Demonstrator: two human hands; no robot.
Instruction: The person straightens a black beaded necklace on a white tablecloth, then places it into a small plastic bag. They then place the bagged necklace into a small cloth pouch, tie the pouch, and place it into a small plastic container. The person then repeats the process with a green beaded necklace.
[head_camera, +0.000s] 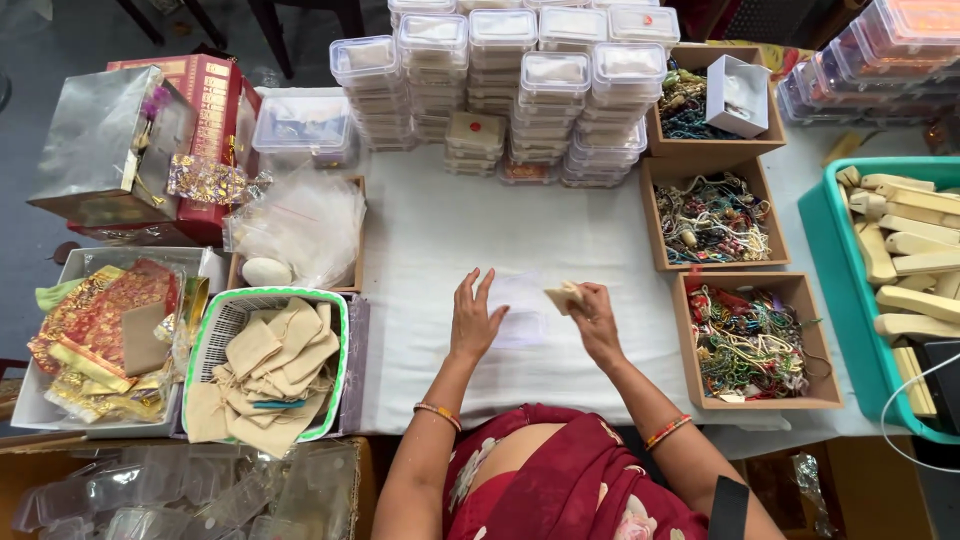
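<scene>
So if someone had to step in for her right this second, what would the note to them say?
Left hand: open, fingers spread, resting on a small clear plastic bag lying on the white tablecloth.
Right hand: pinching a small beige piece just above the bag's right edge.
Done: bag laid flat, piece picked up.
Left: the piece is not yet inside the bag.
Nearby: basket of beige cloth pouches at left, boxes of coloured cords at right.

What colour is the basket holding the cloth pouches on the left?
Green rim with white lattice walls, seen in the head view; the pouches are beige.
</scene>
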